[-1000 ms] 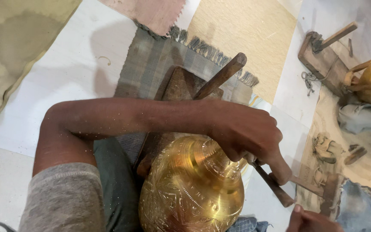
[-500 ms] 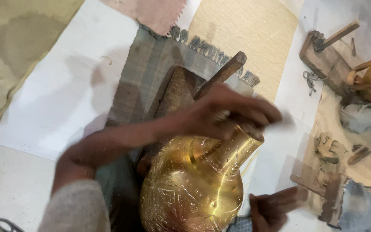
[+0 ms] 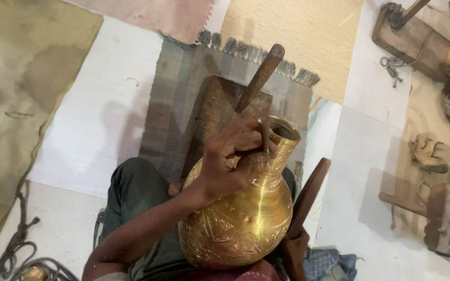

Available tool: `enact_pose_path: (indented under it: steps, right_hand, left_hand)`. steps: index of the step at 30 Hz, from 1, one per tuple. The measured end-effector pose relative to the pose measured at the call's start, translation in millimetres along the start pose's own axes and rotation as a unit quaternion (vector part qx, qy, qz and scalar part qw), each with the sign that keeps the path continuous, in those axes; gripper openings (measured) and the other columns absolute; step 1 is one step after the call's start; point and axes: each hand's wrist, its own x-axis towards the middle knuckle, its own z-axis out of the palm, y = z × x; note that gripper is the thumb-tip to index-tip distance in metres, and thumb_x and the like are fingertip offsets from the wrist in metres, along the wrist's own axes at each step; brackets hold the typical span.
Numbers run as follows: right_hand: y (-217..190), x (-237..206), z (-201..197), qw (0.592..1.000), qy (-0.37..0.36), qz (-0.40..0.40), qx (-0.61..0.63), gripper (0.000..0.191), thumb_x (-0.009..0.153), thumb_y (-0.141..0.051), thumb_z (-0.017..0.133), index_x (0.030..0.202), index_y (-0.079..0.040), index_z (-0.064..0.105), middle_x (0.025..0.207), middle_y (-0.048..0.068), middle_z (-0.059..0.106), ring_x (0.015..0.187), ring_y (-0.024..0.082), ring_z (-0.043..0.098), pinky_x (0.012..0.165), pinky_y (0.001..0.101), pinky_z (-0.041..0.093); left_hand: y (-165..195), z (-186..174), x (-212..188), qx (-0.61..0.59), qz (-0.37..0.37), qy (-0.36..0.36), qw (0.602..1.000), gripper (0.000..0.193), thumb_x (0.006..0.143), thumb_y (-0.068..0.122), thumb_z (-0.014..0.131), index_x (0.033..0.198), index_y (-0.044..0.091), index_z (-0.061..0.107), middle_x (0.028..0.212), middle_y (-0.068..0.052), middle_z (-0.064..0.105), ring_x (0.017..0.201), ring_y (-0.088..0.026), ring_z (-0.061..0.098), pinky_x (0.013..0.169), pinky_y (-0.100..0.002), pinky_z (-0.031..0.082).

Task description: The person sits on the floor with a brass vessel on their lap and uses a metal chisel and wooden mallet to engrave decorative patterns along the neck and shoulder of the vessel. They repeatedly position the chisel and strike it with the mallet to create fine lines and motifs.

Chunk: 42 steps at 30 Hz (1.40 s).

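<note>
From my remote seat, looking down through the head camera: a brass vase (image 3: 240,213), round-bellied and covered with engraved patterns, lies in the person's lap, its neck tilted up and to the right, its open mouth near the middle of the view. The left hand (image 3: 233,161) rests on the vase's shoulder and neck, fingers curled shut around a thin metal chisel (image 3: 264,136) whose tip meets the neck just below the rim. The right hand (image 3: 294,250) sits low at the bottom edge, just right of the vase's belly, closed on the lower end of a dark wooden mallet (image 3: 308,195) that slants up and to the right, beside the vase but not touching the chisel. Behind the vase a wooden block (image 3: 212,112) lies on a grey fringed mat (image 3: 175,99), and a long wooden stick (image 3: 260,78) angles up from behind the vase's mouth across the block. The mat sits on a white sheet (image 3: 100,119). Top right, well apart, I see a wooden bench (image 3: 410,41) with tools on it. A dark cord (image 3: 16,244) trails at lower left.
</note>
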Motion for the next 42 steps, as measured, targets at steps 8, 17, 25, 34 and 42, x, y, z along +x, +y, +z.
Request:
enact_pose_path:
  steps: [8,17,25,34,42]
  right_hand:
    - [-62.7,26.8,-53.9,0.981,-0.014,-0.156,-0.114,0.035,0.075,-0.014,0.087,0.100,0.003,0.070,0.071,0.011,0.069,0.050,0.016,0.058,0.042,0.0350,0.048]
    - [-239.2,19.7,-104.4,0.789,-0.090,-0.518,-0.319,0.042,0.076,-0.025,0.088,0.109,-0.005,0.071,0.058,0.006,0.065,0.048,0.015,0.059,0.046,0.0308,0.048]
    - [-385.0,-36.0,-85.8,0.591,-0.173,-0.192,-0.764,0.039,0.088,-0.026,0.075,0.124,-0.025,0.062,0.066,0.000,0.068,0.056,0.009,0.070,0.059,0.0236,0.059]
    - [-395.3,-56.7,-60.9,0.614,-0.127,-0.285,-0.725,0.033,0.083,-0.027,0.074,0.113,-0.021,0.061,0.070,0.000,0.066,0.057,0.016,0.068,0.059,0.0316,0.056]
    - [-392.2,-54.4,-58.7,0.725,-0.185,-0.360,-0.558,0.037,0.075,-0.022,0.075,0.110,-0.016,0.064,0.068,0.002,0.065,0.052,0.017,0.064,0.056,0.0328,0.053]
  left_hand:
    - [-3.1,8.4,-13.8,0.082,0.051,-0.031,0.995,0.026,0.096,-0.008,0.060,0.118,-0.001,0.071,0.121,-0.015,0.074,0.099,-0.020,0.080,0.083,-0.028,0.070]
    - [-10.2,11.2,-23.5,0.154,0.050,-0.032,0.986,0.039,0.092,-0.006,0.060,0.131,-0.004,0.063,0.122,-0.018,0.073,0.099,-0.024,0.079,0.083,-0.030,0.069]
    - [-19.8,13.3,-26.6,0.212,0.082,-0.022,0.974,0.032,0.098,-0.001,0.062,0.129,0.007,0.066,0.126,-0.014,0.073,0.103,-0.024,0.079,0.083,-0.028,0.070]
    - [-22.0,16.0,-28.5,0.165,0.038,-0.015,0.986,0.027,0.101,-0.002,0.062,0.126,0.007,0.069,0.116,-0.012,0.077,0.091,-0.018,0.081,0.076,-0.026,0.070]
    - [-9.6,12.9,-25.3,0.168,0.036,-0.019,0.985,0.034,0.093,-0.008,0.062,0.126,-0.003,0.067,0.115,-0.015,0.076,0.099,-0.022,0.079,0.084,-0.029,0.069]
